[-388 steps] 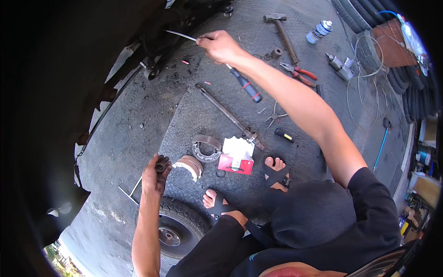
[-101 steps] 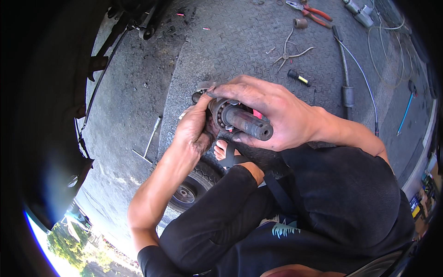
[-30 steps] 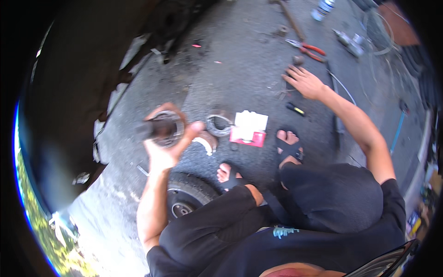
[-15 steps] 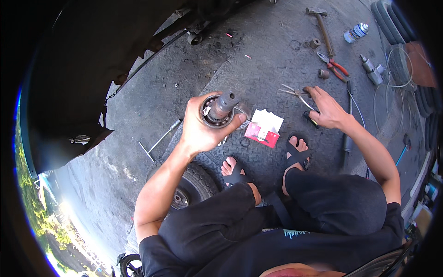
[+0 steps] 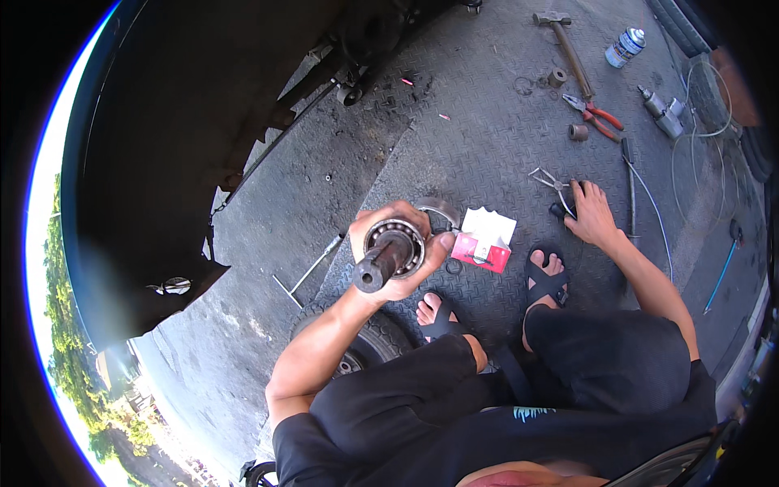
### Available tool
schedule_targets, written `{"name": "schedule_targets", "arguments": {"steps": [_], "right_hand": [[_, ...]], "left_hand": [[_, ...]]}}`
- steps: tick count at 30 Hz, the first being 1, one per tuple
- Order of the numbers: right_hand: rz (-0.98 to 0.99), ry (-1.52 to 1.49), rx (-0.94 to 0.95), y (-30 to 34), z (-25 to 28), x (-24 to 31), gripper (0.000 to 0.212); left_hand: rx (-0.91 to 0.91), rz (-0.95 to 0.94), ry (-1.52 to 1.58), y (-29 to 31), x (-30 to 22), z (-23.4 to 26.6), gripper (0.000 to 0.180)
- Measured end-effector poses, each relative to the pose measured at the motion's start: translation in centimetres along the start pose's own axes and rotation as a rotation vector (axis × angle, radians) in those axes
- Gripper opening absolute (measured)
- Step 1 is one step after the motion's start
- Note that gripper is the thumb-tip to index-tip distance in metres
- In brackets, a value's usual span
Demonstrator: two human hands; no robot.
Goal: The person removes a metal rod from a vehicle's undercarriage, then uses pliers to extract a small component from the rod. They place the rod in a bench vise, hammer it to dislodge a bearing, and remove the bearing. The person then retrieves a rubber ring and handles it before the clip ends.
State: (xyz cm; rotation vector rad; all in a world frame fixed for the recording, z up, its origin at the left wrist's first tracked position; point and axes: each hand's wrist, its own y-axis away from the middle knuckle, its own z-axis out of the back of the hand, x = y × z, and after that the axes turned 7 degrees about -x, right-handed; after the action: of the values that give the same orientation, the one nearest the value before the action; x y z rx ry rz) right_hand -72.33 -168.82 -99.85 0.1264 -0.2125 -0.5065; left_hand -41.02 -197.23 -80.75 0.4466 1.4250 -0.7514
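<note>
Hands well apart. Left hand (image 5: 400, 289) raised over the floor (image 5: 495, 122), wrapped round a dark metal shaft (image 5: 383, 261); the thumb sits along the right side of the ball bearing (image 5: 419, 247), which rings the shaft. Shaft end points up toward the viewer, tilted a little to the lower left; a hole shows in its end face. Balls of the bearing visible along the upper part of the ring.

Right hand (image 5: 595, 214) low at the floor, palm down, fingers spread at the handles of thin pliers (image 5: 551, 182) and over a small dark flashlight (image 5: 558, 210). Cannot tell whether it grips either.

Between the two hands: opened red and white box (image 5: 492, 260), with a curved brake shoe (image 5: 439, 208) just beside it, partly behind the left hand. Black ring (image 5: 454, 266) near the box, on its left.

Beyond the right hand: red-handled pliers (image 5: 602, 120), one short metal sleeve (image 5: 578, 132) near them, hammer (image 5: 573, 61), spray can (image 5: 625, 49) standing upright. Left of the left forearm: T-shaped wrench (image 5: 312, 268) on the floor, close to a tyre (image 5: 381, 339) partly hidden by the forearm and knee
</note>
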Motion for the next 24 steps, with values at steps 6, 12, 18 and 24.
{"name": "schedule_targets", "arguments": {"steps": [6, 12, 18, 24], "right_hand": [[-0.042, -0.075, 0.060, -0.4, 5.4, 1.7, 0.071], [-0.224, -0.400, 0.136, 8.6, 17.0, 3.0, 0.047], [-0.872, -0.506, 0.364, 31.5, 28.5, 4.4, 0.045], [-1.498, -0.591, 0.535, 59.5, 39.4, 15.8, 0.032]], "left_hand": [[0.078, -0.246, 0.003, -3.7, -1.3, -3.2, 0.026], [0.167, -0.388, 0.045, -7.3, -9.0, -8.5, 0.022], [0.269, -0.281, 0.135, -7.9, -26.5, -13.9, 0.021], [0.378, -0.243, 0.245, -5.6, -47.6, -22.6, 0.024]]}}
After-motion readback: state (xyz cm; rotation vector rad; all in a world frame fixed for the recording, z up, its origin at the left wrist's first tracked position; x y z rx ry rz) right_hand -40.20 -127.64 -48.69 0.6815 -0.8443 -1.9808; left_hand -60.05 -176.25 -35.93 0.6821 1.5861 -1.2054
